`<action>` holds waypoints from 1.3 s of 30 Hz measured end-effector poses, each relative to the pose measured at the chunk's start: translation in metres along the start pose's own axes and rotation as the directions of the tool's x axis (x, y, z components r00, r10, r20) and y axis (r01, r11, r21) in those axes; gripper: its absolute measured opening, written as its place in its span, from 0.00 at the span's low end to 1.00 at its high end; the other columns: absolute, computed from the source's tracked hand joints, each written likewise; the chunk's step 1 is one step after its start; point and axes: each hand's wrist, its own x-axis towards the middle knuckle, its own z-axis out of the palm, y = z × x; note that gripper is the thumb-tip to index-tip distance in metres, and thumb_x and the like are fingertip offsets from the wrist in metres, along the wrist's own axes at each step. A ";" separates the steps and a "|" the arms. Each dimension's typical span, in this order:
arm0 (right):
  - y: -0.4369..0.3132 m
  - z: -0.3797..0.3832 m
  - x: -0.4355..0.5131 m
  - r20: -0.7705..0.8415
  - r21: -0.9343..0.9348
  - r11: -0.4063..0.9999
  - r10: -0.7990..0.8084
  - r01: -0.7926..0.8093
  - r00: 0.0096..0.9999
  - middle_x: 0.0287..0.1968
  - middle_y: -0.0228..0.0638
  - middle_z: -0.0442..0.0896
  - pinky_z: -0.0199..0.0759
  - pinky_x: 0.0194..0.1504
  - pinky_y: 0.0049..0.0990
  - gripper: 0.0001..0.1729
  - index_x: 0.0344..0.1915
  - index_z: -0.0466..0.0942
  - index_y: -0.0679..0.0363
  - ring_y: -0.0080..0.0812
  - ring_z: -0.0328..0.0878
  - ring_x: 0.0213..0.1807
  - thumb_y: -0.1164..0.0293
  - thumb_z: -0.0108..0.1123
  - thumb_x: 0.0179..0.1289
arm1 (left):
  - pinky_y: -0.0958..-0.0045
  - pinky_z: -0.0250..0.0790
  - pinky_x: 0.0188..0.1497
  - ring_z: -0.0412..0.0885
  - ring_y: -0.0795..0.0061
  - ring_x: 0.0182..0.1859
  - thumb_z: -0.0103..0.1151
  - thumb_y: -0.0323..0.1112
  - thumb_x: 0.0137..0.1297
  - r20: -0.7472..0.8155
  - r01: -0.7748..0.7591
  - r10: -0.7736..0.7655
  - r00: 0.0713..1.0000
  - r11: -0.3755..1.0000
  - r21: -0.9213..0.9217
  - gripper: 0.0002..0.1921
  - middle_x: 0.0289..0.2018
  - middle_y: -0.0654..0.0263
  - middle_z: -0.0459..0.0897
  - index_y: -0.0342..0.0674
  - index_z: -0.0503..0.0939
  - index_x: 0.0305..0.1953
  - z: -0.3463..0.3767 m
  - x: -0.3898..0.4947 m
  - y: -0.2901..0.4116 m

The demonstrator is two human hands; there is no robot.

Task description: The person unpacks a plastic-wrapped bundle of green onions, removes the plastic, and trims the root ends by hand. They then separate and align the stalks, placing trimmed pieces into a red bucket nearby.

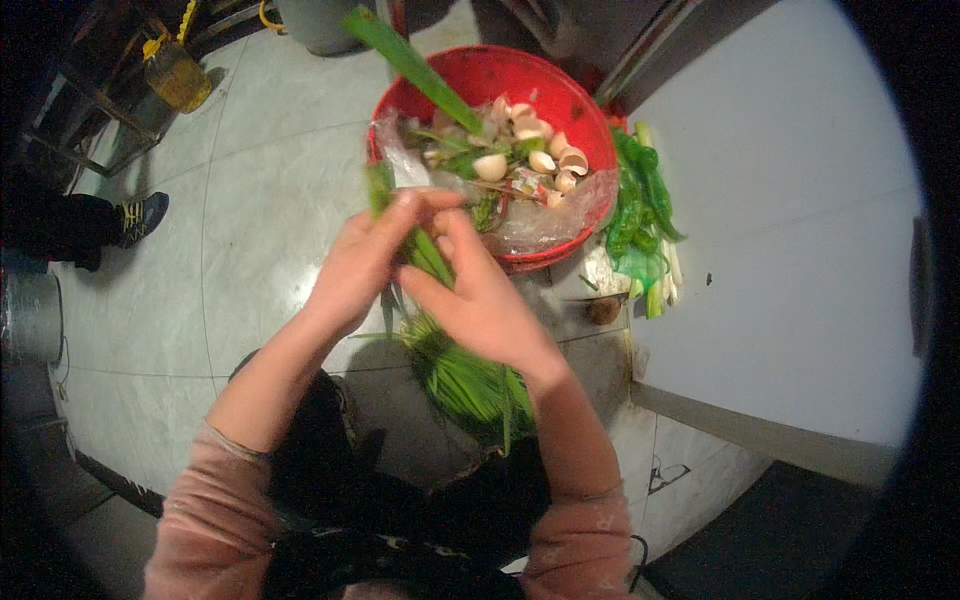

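Note:
Both my hands are over the near rim of a red bin (547, 82), close together on some green stalks (431, 259). My left hand (360, 262) grips the upper part of the stalks, whose blurred end (378, 184) pokes out above it. Lower down, my right hand (480, 307) curls its fingers around the same stalks. Below the hands, a bundle of long thin greens (469, 382), like garlic chives, lies on the floor. Cracked eggshells (491, 167) and plant scraps fill the bin over a clear plastic liner (532, 234). One broad green leaf (412, 71) sticks up from it.
Green peppers (630, 202) and white-stemmed scallions (655, 300) lie right of the bin, against a pale panel (780, 225). Another person's shoe (145, 219) is at left. An oil jug (177, 79), a grey bucket (322, 26) and a metal pot (34, 315) stand around.

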 end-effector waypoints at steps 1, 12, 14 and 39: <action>0.002 -0.001 -0.002 0.052 0.029 0.999 -0.020 0.019 0.998 0.41 0.53 0.71 0.62 0.46 0.34 0.23 0.46 0.57 0.67 0.47 0.70 0.46 0.69 0.53 0.53 | 0.79 0.61 0.46 0.71 0.80 0.40 0.34 0.45 0.66 -0.043 -0.038 0.038 0.998 0.999 -0.002 0.21 0.37 0.68 0.75 0.34 0.73 0.44 -0.003 -0.004 0.002; 0.015 0.022 -0.016 0.242 -0.149 0.964 0.250 -0.218 0.938 0.29 0.55 0.73 0.63 0.37 0.41 0.15 0.42 0.63 0.69 0.56 0.70 0.35 0.68 0.42 0.60 | 0.74 0.65 0.44 0.73 0.72 0.38 0.34 0.49 0.65 0.084 0.170 -0.166 0.983 0.985 -0.039 0.21 0.38 0.57 0.75 0.34 0.69 0.37 -0.032 -0.032 -0.001; 0.019 0.025 -0.014 0.309 -0.139 0.971 0.228 -0.193 0.923 0.34 0.56 0.72 0.62 0.42 0.40 0.17 0.45 0.61 0.69 0.56 0.69 0.40 0.69 0.41 0.59 | 0.78 0.65 0.41 0.73 0.77 0.36 0.32 0.48 0.66 0.147 0.192 -0.181 0.972 0.979 -0.066 0.23 0.33 0.63 0.76 0.33 0.71 0.39 -0.039 -0.029 0.000; 0.214 0.060 -0.085 0.180 -0.574 0.739 0.533 -0.352 0.827 0.47 0.41 0.67 0.66 0.41 0.37 0.15 0.41 0.69 0.61 0.46 0.70 0.40 0.68 0.52 0.51 | 0.78 0.64 0.28 0.70 0.78 0.21 0.31 0.44 0.66 -0.144 0.135 -0.136 0.980 0.991 -0.015 0.18 0.22 0.61 0.74 0.37 0.66 0.29 -0.086 -0.052 -0.003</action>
